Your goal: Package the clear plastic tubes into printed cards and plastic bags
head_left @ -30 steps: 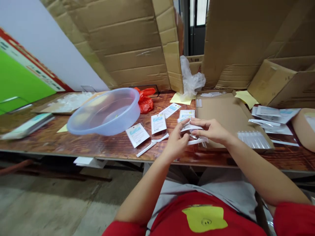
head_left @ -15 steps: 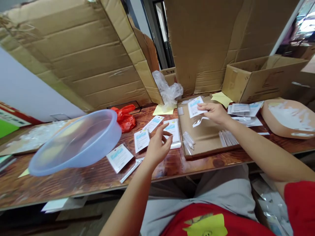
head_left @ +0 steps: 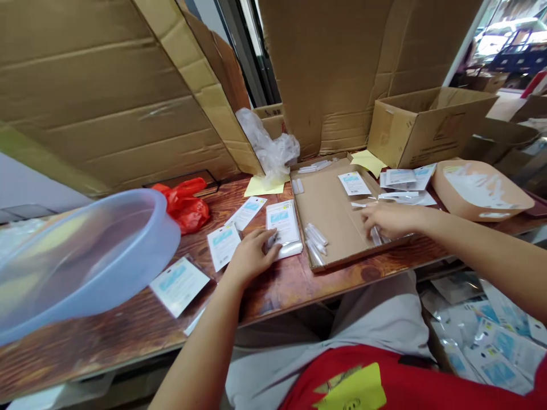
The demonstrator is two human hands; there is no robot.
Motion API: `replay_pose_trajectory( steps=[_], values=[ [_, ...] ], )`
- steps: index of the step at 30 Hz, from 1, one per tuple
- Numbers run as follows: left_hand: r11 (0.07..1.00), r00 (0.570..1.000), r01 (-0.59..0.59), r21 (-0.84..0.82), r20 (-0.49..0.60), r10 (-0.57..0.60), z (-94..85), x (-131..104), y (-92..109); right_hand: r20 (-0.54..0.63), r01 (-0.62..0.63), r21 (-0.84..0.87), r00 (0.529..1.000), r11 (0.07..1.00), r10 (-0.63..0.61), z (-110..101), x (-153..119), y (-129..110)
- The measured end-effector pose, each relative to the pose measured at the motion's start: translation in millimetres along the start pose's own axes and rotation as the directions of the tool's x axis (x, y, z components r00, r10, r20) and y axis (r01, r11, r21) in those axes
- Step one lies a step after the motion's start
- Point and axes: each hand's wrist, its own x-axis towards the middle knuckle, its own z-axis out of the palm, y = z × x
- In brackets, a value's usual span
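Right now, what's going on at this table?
A person has both hands at work. The left hand is at the card stack, fingers at its near left edge. The right hand is down in the tray, at clear pieces near its front right; whether it grips any, I can't tell. One card lies at the tray's right side. Three more sit between the stack and the basin.

One camera on the person's head looks forward and down across the table (head_left: 294, 293), with the left hand (head_left: 253, 253) and right hand (head_left: 388, 220) at close range near mid-frame. The wearer's red shirt (head_left: 414, 381) fills the bottom edge; cardboard panels (head_left: 329, 74) close off the far side. The table's front edge slants upward rightward, and the left border cuts off the basin (head_left: 164, 245).
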Motion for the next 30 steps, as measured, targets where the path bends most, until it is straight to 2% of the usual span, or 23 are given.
replay_pose_trajectory(
  steps=[2, 5, 9, 11, 14, 16, 18, 19, 21, 23, 25, 28, 30],
  values=[
    [0.999, 1.0, -0.016, 0.04, 0.019, 0.016, -2.0, 0.5, 2.5, 0.035, -0.007, 0.005, 0.999, 1.0, 0.007, 6.2, -2.9, -10.5],
    [0.992, 0.998, -0.03, 0.126, 0.06, 0.023, -7.2, 1.7, 10.8, -0.013, -0.023, -0.029, 1.0, 0.999, 0.023, 11.9, 1.5, -17.5],
    [0.962, 0.977, -0.06, 0.267, 0.213, 0.002, -18.5, 8.4, 25.1, -0.121, -0.035, -0.089, 0.992, 0.995, 0.024, 6.0, 21.3, -25.8],
    [0.954, 0.967, -0.064, 0.294, 0.254, -0.014, -22.6, 13.2, 30.6, -0.198, -0.019, -0.086, 0.98, 0.996, 0.002, 2.2, 35.8, -34.3],
    [0.953, 0.971, -0.037, 0.301, 0.234, -0.036, -21.4, 18.1, 34.0, -0.372, 0.127, -0.015, 0.92, 0.992, -0.124, 5.4, 58.3, -51.0],
    [0.975, 0.988, 0.046, 0.219, 0.133, -0.076, -15.4, 18.8, 32.5, -0.438, 0.242, 0.039, 0.876, 0.969, -0.201, 14.5, 70.2, -60.7],
    [0.985, 0.985, 0.171, 0.014, -0.027, -0.171, -7.7, 18.4, 28.4, -0.462, 0.275, 0.078, 0.862, 0.958, -0.21, 26.5, 77.9, -66.0],
    [0.966, 0.966, 0.227, -0.121, -0.095, -0.239, -4.0, 18.2, 25.7, -0.477, 0.265, 0.092, 0.858, 0.96, -0.191, 32.6, 80.5, -66.7],
    [0.886, 0.917, 0.299, -0.353, -0.149, -0.369, 1.6, 18.1, 20.3, -0.518, 0.221, 0.116, 0.845, 0.968, -0.131, 43.2, 83.9, -64.7],
    [0.804, 0.883, 0.337, -0.491, -0.131, -0.45, 4.7, 18.4, 16.2, -0.562, 0.176, 0.125, 0.824, 0.976, -0.076, 51.1, 86.4, -60.2],
    [0.744, 0.868, 0.361, -0.562, -0.09, -0.488, 6.0, 18.3, 14.1, -0.601, 0.152, 0.116, 0.797, 0.982, -0.053, 56.4, 88.8, -55.2],
    [0.653, 0.849, 0.385, -0.652, -0.027, -0.528, 7.2, 16.5, 14.9, -0.664, 0.158, 0.073, 0.744, 0.985, -0.07, 59.9, 91.5, -48.1],
    [0.575, 0.839, 0.389, -0.72, 0.02, -0.543, 8.4, 15.1, 16.9, -0.717, 0.167, 0.032, 0.691, 0.985, -0.094, 57.6, 92.0, -43.8]
  ],
)
